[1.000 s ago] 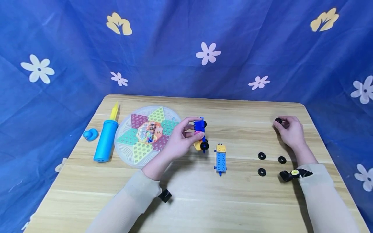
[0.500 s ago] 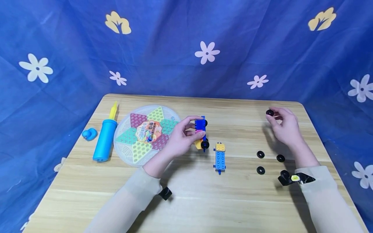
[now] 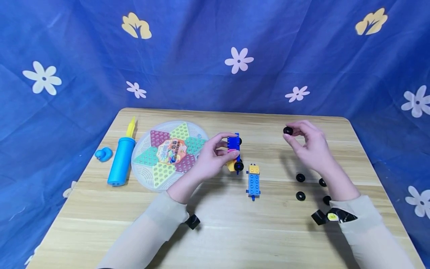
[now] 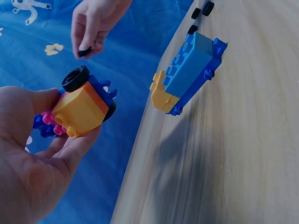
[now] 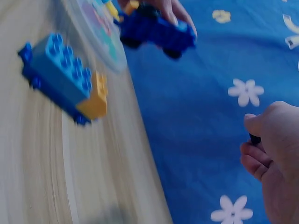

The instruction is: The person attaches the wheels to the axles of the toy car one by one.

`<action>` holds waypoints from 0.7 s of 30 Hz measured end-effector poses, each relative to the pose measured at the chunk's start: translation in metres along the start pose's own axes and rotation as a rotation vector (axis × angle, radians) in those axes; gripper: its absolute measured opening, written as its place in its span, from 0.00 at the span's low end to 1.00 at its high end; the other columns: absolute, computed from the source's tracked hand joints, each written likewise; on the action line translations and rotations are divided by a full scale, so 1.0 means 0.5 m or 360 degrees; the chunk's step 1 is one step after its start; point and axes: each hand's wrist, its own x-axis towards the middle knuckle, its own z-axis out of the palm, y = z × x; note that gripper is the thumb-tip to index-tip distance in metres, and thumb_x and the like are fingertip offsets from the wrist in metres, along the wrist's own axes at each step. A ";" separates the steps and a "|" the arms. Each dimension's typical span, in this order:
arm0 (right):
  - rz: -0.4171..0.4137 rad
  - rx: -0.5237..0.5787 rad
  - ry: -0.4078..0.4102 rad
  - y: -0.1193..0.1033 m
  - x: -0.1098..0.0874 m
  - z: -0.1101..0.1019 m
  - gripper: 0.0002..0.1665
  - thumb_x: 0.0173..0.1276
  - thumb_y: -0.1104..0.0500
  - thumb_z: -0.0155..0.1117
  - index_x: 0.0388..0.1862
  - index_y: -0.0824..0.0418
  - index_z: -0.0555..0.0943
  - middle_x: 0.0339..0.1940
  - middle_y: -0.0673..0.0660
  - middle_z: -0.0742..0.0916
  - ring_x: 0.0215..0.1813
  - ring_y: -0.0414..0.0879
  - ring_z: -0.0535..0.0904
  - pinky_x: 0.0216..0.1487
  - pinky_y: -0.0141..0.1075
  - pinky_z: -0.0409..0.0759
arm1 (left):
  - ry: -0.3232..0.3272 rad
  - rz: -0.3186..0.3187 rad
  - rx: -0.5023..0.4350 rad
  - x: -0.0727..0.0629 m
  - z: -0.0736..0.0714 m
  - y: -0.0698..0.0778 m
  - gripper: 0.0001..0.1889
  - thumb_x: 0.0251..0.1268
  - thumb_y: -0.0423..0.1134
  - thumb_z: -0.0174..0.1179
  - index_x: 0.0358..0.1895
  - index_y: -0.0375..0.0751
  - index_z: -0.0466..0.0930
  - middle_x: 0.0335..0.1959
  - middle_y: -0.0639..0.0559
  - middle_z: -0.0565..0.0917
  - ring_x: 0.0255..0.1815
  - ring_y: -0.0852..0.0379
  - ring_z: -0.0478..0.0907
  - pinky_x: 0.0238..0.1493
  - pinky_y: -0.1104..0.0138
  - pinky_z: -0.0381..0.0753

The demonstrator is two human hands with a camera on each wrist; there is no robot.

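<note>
My left hand (image 3: 209, 161) grips a toy building-block car (image 3: 232, 142) above the table, left of centre. In the left wrist view the car shows a yellow block (image 4: 80, 111), pink and blue pieces, and a black wheel (image 4: 76, 78). Its blue underside (image 5: 156, 31) faces the right wrist camera, with black wheels on it. My right hand (image 3: 312, 149) pinches a small black wheel (image 3: 287, 130) between thumb and fingers, in the air to the right of the car. Between the hands, a second block car (image 3: 254, 185), blue and yellow, stands on the table with no wheels on its axle stubs.
Several loose black wheels (image 3: 300, 195) lie on the wooden table (image 3: 255, 239) under the right forearm. At left are a round Chinese checkers board (image 3: 142, 178), a blue hand pump (image 3: 121, 161) with a yellow nozzle, and a blue toy duck (image 3: 103, 154). A blue curtain (image 3: 188, 74) hangs behind.
My right hand has lifted the wheel and carried it left, toward the toy car. My left hand, still gripping the car, has shifted slightly to the right.
</note>
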 end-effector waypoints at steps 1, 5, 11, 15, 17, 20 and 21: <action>-0.0027 0.0005 -0.0011 -0.008 0.000 0.003 0.18 0.66 0.73 0.75 0.54 0.72 0.85 0.44 0.59 0.88 0.43 0.43 0.82 0.49 0.25 0.76 | -0.0003 0.0003 0.0003 0.000 0.001 0.001 0.24 0.74 0.32 0.69 0.69 0.49 0.78 0.50 0.40 0.86 0.41 0.45 0.89 0.41 0.57 0.90; -0.0136 0.0026 -0.0037 -0.039 0.002 0.017 0.19 0.63 0.72 0.78 0.53 0.68 0.87 0.45 0.56 0.88 0.44 0.46 0.82 0.46 0.29 0.74 | -0.0017 0.0002 0.0013 0.001 0.008 0.006 0.24 0.73 0.32 0.69 0.69 0.49 0.78 0.50 0.40 0.85 0.42 0.45 0.89 0.42 0.57 0.90; -0.0217 0.0094 -0.0092 -0.084 0.004 0.043 0.20 0.63 0.72 0.79 0.54 0.66 0.88 0.46 0.55 0.88 0.45 0.47 0.82 0.46 0.34 0.76 | -0.0035 0.0000 -0.0007 0.002 0.017 0.011 0.24 0.73 0.33 0.69 0.69 0.49 0.78 0.50 0.40 0.85 0.42 0.45 0.89 0.43 0.56 0.90; -0.0243 0.0136 -0.0141 -0.111 0.006 0.060 0.21 0.64 0.71 0.79 0.55 0.65 0.88 0.48 0.54 0.88 0.47 0.47 0.82 0.49 0.36 0.79 | -0.0035 0.0009 -0.0004 0.002 0.019 0.008 0.23 0.74 0.33 0.69 0.68 0.49 0.78 0.50 0.41 0.85 0.41 0.45 0.89 0.43 0.56 0.90; -0.0260 0.0158 -0.0158 -0.121 0.009 0.069 0.21 0.63 0.70 0.79 0.55 0.65 0.87 0.48 0.55 0.88 0.47 0.48 0.82 0.49 0.36 0.80 | -0.0040 0.0021 0.0002 0.002 0.020 0.005 0.23 0.73 0.33 0.69 0.68 0.49 0.78 0.50 0.41 0.85 0.41 0.45 0.90 0.43 0.56 0.91; -0.0284 0.0195 -0.0181 -0.134 0.012 0.082 0.21 0.63 0.70 0.80 0.55 0.65 0.87 0.48 0.55 0.88 0.47 0.48 0.82 0.50 0.36 0.80 | -0.0050 0.0031 0.0010 0.002 0.022 0.004 0.23 0.73 0.33 0.69 0.68 0.49 0.78 0.50 0.41 0.85 0.41 0.45 0.90 0.43 0.55 0.91; -0.0290 0.0201 -0.0189 -0.136 0.012 0.086 0.21 0.63 0.70 0.80 0.55 0.65 0.87 0.48 0.55 0.88 0.47 0.48 0.82 0.50 0.36 0.80 | -0.0055 0.0031 0.0012 0.002 0.023 0.003 0.24 0.73 0.33 0.69 0.68 0.49 0.78 0.50 0.41 0.85 0.41 0.45 0.90 0.42 0.55 0.91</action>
